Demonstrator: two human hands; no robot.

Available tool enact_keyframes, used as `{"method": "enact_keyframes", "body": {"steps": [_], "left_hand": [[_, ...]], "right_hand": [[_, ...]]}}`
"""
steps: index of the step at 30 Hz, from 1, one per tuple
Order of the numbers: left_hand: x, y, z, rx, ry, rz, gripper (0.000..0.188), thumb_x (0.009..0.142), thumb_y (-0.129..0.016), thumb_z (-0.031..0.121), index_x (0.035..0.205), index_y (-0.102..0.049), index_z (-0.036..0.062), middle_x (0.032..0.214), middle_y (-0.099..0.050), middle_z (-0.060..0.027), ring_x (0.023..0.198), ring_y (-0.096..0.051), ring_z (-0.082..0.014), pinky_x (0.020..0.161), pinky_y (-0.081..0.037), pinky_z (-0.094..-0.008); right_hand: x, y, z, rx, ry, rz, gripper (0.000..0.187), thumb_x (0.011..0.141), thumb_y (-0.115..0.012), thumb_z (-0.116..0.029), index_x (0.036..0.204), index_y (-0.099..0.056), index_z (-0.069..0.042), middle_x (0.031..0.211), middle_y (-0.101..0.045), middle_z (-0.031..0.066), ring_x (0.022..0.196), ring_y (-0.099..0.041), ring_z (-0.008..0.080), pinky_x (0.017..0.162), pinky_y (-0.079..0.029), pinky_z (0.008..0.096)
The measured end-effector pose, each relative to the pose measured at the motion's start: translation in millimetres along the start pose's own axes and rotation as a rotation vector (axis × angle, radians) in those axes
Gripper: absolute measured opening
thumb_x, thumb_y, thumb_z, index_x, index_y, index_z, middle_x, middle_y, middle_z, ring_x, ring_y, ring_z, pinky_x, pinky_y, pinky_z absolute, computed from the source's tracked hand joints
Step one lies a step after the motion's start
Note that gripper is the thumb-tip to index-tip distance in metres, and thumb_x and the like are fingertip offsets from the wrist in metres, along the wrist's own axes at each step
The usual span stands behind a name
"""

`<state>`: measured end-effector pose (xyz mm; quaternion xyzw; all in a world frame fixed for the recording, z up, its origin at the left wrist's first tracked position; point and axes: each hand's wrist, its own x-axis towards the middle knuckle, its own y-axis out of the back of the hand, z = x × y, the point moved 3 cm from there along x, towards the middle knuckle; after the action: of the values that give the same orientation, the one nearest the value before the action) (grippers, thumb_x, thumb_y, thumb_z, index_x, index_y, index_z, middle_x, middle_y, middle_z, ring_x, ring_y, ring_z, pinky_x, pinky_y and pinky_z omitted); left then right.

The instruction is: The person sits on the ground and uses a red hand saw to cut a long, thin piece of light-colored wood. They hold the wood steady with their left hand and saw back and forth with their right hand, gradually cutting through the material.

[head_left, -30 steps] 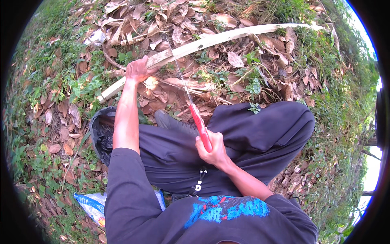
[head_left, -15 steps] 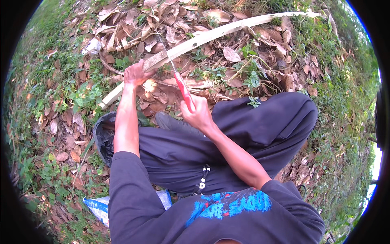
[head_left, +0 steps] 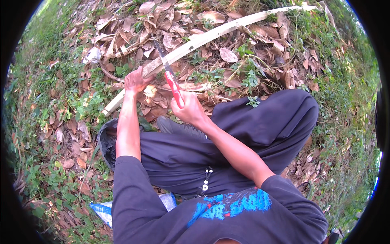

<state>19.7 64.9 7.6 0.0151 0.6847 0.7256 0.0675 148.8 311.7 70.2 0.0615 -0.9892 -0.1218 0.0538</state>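
Observation:
A long pale wooden strip (head_left: 211, 35) lies slantwise over the leaves, its far end at the upper right. My left hand (head_left: 136, 80) is closed round it near its lower left end. In my right hand (head_left: 187, 107) is the red handle of a hand saw (head_left: 173, 86), fingers wrapped around it. The saw's dark blade crosses the strip just right of my left hand, its tip pointing away from me. Whether the teeth have cut into the wood cannot be made out.
Dry brown leaves (head_left: 228, 55) and green weeds cover the ground. My crossed legs in dark trousers (head_left: 260, 122) lie just below the strip. A blue and white plastic sheet (head_left: 101, 211) is by my left side. A crumpled white scrap (head_left: 92, 55) lies at the upper left.
My right hand has pushed the saw forward, up and slightly left, so its handle is now closer to the wooden strip. My left hand stays on the wood.

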Motion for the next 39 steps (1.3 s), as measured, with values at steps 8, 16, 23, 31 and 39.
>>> {"method": "enact_keyframes", "body": {"steps": [8, 16, 23, 31, 39], "left_hand": [[-3, 1, -5, -0.012, 0.013, -0.014, 0.067, 0.080, -0.067, 0.070, 0.095, -0.058, 0.0049, 0.083, -0.071, -0.0210, 0.078, -0.071, -0.0400, 0.070, -0.056, -0.0499], [3, 2, -1, -0.019, -0.009, 0.006, 0.071, 0.079, -0.066, 0.072, 0.096, -0.059, 0.0039, 0.084, -0.071, -0.0221, 0.079, -0.071, -0.0405, 0.070, -0.056, -0.0492], [0, 2, -3, -0.019, -0.011, 0.019, 0.069, 0.078, -0.067, 0.071, 0.094, -0.059, 0.0040, 0.083, -0.071, -0.0229, 0.080, -0.071, -0.0413, 0.072, -0.056, -0.0503], [1, 3, -6, -0.072, -0.013, -0.006, 0.066, 0.078, -0.071, 0.066, 0.096, -0.057, 0.0032, 0.086, -0.071, -0.0237, 0.084, -0.071, -0.0419, 0.075, -0.056, -0.0504], [2, 1, -8, -0.024, -0.021, -0.056, 0.071, 0.071, -0.079, 0.064, 0.101, -0.056, 0.0035, 0.085, -0.071, -0.0229, 0.084, -0.070, -0.0425, 0.076, -0.055, -0.0512]], "right_hand": [[-112, 56, -32, 0.084, -0.200, -0.148, 0.010, 0.085, -0.063, -0.005, 0.081, -0.058, 0.002, 0.052, -0.053, 0.0149, 0.046, -0.063, 0.0281, 0.048, -0.045, 0.0371], [-32, 30, 5, 0.043, -0.120, -0.055, 0.017, 0.084, -0.061, -0.008, 0.072, -0.056, 0.002, 0.055, -0.055, 0.0184, 0.046, -0.058, 0.0281, 0.050, -0.044, 0.0385], [-41, 23, 10, 0.078, -0.171, -0.055, 0.018, 0.084, -0.063, -0.009, 0.071, -0.056, 0.002, 0.056, -0.056, 0.0200, 0.049, -0.059, 0.0332, 0.051, -0.045, 0.0402], [-92, 37, -5, 0.072, -0.095, -0.088, 0.013, 0.083, -0.064, -0.007, 0.076, -0.058, 0.002, 0.057, -0.056, 0.0199, 0.052, -0.063, 0.0365, 0.050, -0.047, 0.0385], [-18, 14, 10, 0.046, -0.085, -0.025, 0.017, 0.085, -0.062, -0.010, 0.074, -0.058, 0.003, 0.056, -0.055, 0.0185, 0.046, -0.057, 0.0267, 0.050, -0.044, 0.0390]]}}
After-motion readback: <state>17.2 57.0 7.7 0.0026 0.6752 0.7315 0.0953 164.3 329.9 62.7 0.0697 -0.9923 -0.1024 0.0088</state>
